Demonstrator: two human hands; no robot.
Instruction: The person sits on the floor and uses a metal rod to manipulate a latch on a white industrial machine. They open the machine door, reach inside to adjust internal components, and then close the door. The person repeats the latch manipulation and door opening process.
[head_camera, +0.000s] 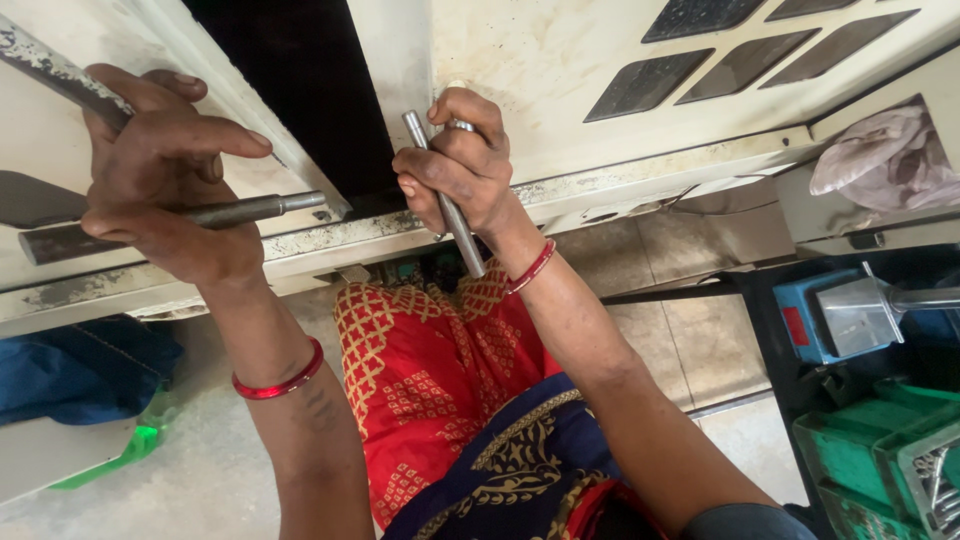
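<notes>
Left hand (165, 190): closed around a thick steel bar (170, 222), fingers wrapped over it near the middle, thumb side up; bar laid almost level along the machine's front ledge (620, 185), its thinner stepped end pointing toward the dark opening (290, 90).
Reason for that hold: likely gripped mid-length to keep the bar balanced and its tip lined up with the gap at the opening's lower edge.
Right hand (460, 165): shut tight on a thin rod (445, 200), fist upright, rod slanted steeply, top end poking above the knuckles, lower end hanging past the ledge's front edge.
Reason for that hold: seemingly kept close to the cream panel (560, 70) so the rod stayed ready beside the opening, just right of it.
Bar and rod: apart, with the opening's lower corner between them; neither seen inserted.
Second tool: a worn grey shaft (60, 70) crossed the upper left corner behind the left hand; whether held by the hand, could not tell.
Wrists: red bangles (280, 380) on both.
Below the ledge: red and gold patterned cloth (430, 370) over the lap, close under the machine's edge.
Right side: blue box with a metal funnel shape (850, 310), green crates (880, 450) beneath, a crumpled rag (890, 155) in a recess at the machine's right end.
Left side: dark blue cloth (80, 365) on the floor.
</notes>
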